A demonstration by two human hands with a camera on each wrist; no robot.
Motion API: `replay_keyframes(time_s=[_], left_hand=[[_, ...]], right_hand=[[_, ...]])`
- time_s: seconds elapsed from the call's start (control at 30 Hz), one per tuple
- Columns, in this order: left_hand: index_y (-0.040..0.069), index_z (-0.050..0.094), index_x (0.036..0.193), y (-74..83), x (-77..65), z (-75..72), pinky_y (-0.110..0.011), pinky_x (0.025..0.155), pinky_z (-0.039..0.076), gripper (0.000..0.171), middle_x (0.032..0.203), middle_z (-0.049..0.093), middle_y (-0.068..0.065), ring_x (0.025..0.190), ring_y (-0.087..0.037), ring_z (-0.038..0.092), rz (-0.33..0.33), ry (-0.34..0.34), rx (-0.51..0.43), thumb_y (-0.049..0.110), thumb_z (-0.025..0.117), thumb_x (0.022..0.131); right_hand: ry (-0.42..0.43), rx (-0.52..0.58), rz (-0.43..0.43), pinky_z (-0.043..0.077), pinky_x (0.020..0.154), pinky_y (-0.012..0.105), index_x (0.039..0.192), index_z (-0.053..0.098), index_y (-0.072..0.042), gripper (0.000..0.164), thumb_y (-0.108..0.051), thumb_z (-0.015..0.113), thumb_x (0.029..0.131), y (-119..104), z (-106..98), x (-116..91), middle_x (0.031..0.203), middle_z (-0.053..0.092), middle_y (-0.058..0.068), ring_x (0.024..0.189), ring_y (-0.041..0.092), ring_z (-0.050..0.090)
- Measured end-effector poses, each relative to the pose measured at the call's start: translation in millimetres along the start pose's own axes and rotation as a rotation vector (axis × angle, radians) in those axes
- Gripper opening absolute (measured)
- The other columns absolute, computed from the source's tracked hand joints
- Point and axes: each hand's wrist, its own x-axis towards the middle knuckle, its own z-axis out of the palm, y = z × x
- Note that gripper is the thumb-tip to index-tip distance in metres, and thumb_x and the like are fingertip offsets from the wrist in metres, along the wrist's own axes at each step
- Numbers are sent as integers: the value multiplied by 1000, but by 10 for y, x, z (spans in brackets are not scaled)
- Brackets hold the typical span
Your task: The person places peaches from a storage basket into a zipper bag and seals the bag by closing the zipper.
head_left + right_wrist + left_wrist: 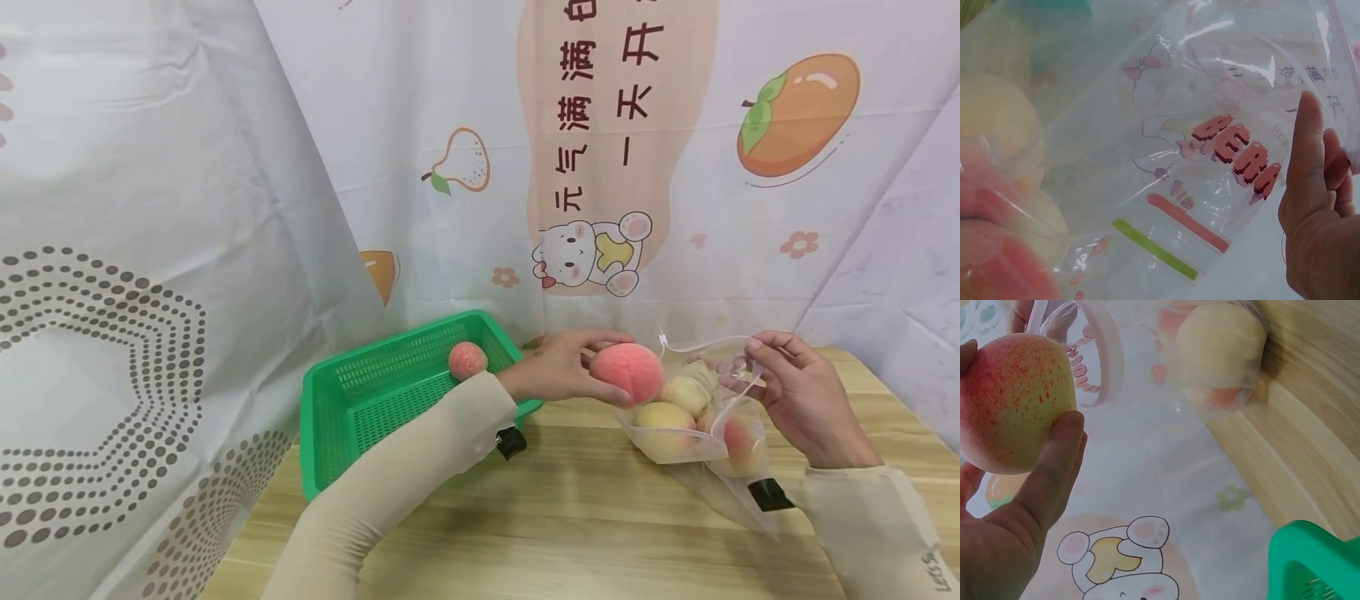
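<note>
My left hand (558, 367) grips a pink-red peach (628, 373) right by the mouth of a clear zip bag (678, 446). In the left wrist view this peach (1019, 403) shows a yellow, red-speckled side between thumb and fingers. My right hand (806, 392) pinches the bag's rim on the right, so the mouth stands parted. Inside the bag lie several yellow and pink peaches (663, 423). Red lettering and coloured stripes mark the bag's wall (1172, 222) in the right wrist view. Another pink peach (467, 361) sits in the green basket (318, 433) on the left.
The wooden table (555, 517) carries both basket and bag. A white printed curtain (450, 242) hangs right behind them, and a grey-white sheet (112, 250) hangs along the left. My left forearm passes over the basket's near right corner.
</note>
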Motion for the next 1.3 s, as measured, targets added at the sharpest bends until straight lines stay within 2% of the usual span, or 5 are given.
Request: replay_keyframes(time_s=[0.17, 0.33, 0.8, 1.0, 1.3], left_hand=[[16, 57, 139, 6, 22, 22, -27, 75, 58, 66, 117, 64, 4, 94, -11, 65, 5, 5, -19, 15, 85, 80], [12, 60, 137, 10, 33, -12, -23, 78, 56, 58, 127, 63, -5, 107, -17, 66, -26, 73, -33, 12, 82, 83], [8, 61, 132, -246, -208, -394, -30, 89, 54, 45, 130, 63, -6, 112, -19, 65, -35, 107, -2, 16, 76, 91], [7, 62, 130, -338, -297, -504, -32, 93, 53, 42, 127, 64, -6, 117, -27, 62, -36, 127, -28, 15, 75, 91], [6, 63, 130, -445, -354, -637, -32, 93, 53, 41, 125, 66, -8, 113, -21, 64, -22, 139, 0, 14, 74, 92]], right_hand=[[16, 5, 0, 60, 70, 34, 102, 64, 1, 26, 11, 40, 102, 8, 7, 0, 85, 68, 12, 77, 21, 69], [29, 30, -11, 59, 71, 35, 102, 64, 3, 26, 12, 40, 102, 16, 27, 1, 88, 68, 12, 78, 21, 69], [28, 31, -26, 60, 74, 38, 100, 64, 4, 25, 12, 40, 102, 21, 40, 20, 85, 67, 14, 77, 22, 69], [33, 8, -30, 60, 73, 37, 100, 64, 3, 25, 12, 40, 102, 27, 32, 3, 85, 67, 14, 77, 22, 70], [49, 5, -31, 60, 72, 35, 100, 63, 3, 24, 11, 41, 102, 27, 23, -9, 85, 68, 14, 77, 23, 70]])
